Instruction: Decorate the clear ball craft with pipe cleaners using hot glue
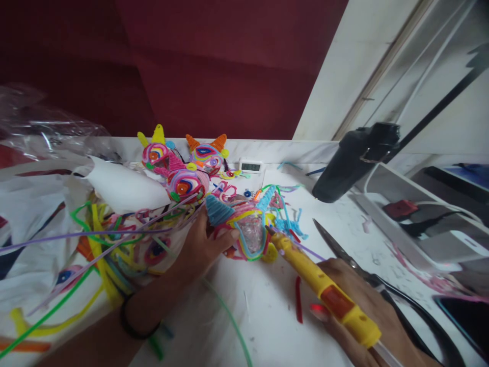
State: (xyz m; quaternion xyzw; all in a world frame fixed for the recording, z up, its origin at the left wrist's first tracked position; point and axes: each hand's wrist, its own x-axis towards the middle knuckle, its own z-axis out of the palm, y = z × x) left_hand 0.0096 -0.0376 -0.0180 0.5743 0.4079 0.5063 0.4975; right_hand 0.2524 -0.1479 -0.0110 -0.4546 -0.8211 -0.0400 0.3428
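Observation:
My left hand point(202, 244) is closed on a colourful pipe-cleaner figure point(248, 229) lying on the white table point(267, 311); the thumb rests by its blue cone-shaped horn point(218, 210). My right hand point(367, 300) grips a yellow glue gun point(324, 285). Its nozzle touches the right side of the figure. The same hand also holds black-handled scissors point(344, 250), blades pointing away to the upper left.
Three finished pipe-cleaner masks point(179, 163) stand behind, by a small digital clock point(251, 165). Loose pipe cleaners point(103, 239) and plastic bags point(46, 132) crowd the left. A black device on an arm point(355, 158) and a tray with boxes point(420, 219) fill the right.

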